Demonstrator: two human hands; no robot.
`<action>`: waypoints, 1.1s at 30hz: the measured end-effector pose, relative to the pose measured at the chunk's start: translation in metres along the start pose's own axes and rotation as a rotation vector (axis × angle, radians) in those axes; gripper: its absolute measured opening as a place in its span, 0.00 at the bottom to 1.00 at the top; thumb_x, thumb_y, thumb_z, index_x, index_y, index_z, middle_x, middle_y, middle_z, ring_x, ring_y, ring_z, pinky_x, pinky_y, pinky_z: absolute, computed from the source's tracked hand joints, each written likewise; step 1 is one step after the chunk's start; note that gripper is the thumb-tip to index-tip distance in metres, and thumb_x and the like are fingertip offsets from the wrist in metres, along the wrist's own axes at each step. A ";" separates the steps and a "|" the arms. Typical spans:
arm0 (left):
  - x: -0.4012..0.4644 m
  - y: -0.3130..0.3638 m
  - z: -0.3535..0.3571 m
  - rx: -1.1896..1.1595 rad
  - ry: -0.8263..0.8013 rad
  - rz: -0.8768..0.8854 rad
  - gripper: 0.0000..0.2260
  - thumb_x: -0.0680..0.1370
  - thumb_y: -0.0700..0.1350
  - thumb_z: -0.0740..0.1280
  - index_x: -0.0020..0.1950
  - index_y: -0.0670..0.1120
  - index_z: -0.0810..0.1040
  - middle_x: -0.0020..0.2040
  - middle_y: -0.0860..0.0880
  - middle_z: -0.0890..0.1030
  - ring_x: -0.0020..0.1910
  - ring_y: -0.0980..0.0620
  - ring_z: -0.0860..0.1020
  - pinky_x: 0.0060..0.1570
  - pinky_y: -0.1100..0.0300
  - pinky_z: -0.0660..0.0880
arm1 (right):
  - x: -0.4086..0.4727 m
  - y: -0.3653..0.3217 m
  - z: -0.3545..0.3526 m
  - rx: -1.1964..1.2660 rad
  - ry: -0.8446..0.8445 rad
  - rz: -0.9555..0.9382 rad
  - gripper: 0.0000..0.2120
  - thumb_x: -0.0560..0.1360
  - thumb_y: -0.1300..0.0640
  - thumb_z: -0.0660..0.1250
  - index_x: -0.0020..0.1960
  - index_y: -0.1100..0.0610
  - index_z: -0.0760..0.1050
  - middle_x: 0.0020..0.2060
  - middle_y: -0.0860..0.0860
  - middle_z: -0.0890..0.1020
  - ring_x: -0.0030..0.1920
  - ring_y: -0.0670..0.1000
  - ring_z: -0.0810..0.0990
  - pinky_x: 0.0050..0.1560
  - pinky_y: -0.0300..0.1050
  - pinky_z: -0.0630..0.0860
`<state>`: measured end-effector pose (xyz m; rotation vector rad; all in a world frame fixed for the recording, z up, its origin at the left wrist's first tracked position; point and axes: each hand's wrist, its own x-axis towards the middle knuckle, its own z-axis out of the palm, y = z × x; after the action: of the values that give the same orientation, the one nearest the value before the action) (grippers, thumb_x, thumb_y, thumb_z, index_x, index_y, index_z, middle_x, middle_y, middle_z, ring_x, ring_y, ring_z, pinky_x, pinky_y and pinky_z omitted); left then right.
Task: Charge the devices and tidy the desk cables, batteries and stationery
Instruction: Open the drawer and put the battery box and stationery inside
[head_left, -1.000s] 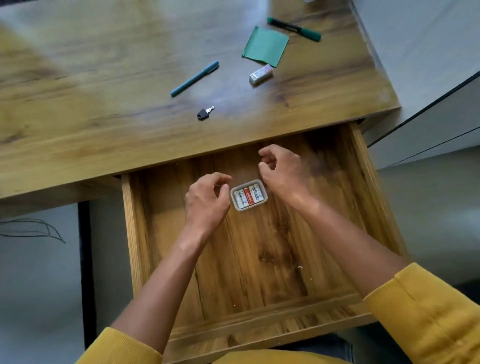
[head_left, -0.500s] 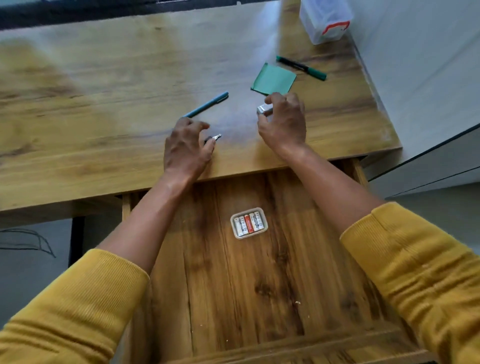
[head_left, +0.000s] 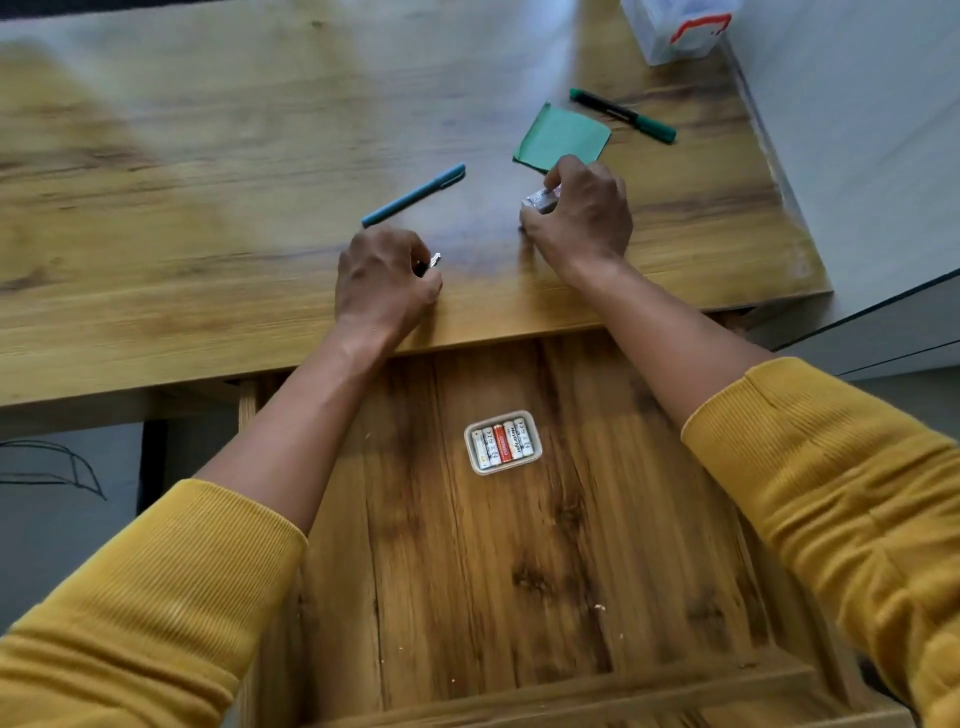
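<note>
A small clear case of batteries (head_left: 503, 442) lies in the open wooden drawer (head_left: 519, 597). On the desk top (head_left: 208, 182) my left hand (head_left: 382, 283) grips a small key (head_left: 434, 259); only its metal tip shows past my fingers. My right hand (head_left: 582, 221) pinches a white eraser (head_left: 540, 198) just in front of a green square of paper (head_left: 563, 137). A teal pen (head_left: 413, 195) lies between and beyond my hands. A green-capped marker (head_left: 623, 115) lies at the far right.
A clear plastic box with a red clasp (head_left: 680, 26) stands at the desk's far right corner. Past the desk's right edge runs a white wall and a grey cabinet (head_left: 883, 322). The drawer's front rail (head_left: 571, 691) is close to my body.
Both hands left the battery case in the drawer and reached up onto the desk. The left closed round the key, the right round the eraser.
</note>
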<state>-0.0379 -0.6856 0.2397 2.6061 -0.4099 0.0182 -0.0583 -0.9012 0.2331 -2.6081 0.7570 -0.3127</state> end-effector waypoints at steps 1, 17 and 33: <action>-0.002 0.001 -0.001 -0.023 0.016 -0.016 0.09 0.75 0.50 0.74 0.50 0.48 0.89 0.46 0.46 0.88 0.48 0.46 0.85 0.54 0.51 0.82 | -0.005 0.000 -0.001 -0.003 0.021 -0.024 0.17 0.75 0.47 0.73 0.60 0.53 0.77 0.57 0.54 0.80 0.59 0.57 0.76 0.45 0.46 0.70; -0.059 -0.005 0.008 -0.070 0.125 -0.066 0.12 0.76 0.44 0.76 0.59 0.46 0.84 0.57 0.45 0.82 0.54 0.49 0.81 0.52 0.61 0.74 | -0.105 0.007 0.000 0.118 0.030 -0.311 0.19 0.73 0.47 0.77 0.59 0.53 0.79 0.53 0.53 0.84 0.53 0.54 0.81 0.49 0.41 0.70; -0.074 -0.005 -0.007 -0.128 0.058 -0.112 0.14 0.75 0.50 0.75 0.58 0.46 0.88 0.49 0.47 0.89 0.48 0.51 0.86 0.51 0.62 0.78 | -0.150 0.000 -0.006 0.201 -0.060 -0.387 0.20 0.72 0.48 0.76 0.60 0.54 0.80 0.54 0.51 0.84 0.53 0.53 0.81 0.50 0.41 0.71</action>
<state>-0.1069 -0.6567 0.2370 2.4915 -0.2363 0.0284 -0.1847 -0.8205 0.2235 -2.5425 0.1824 -0.3960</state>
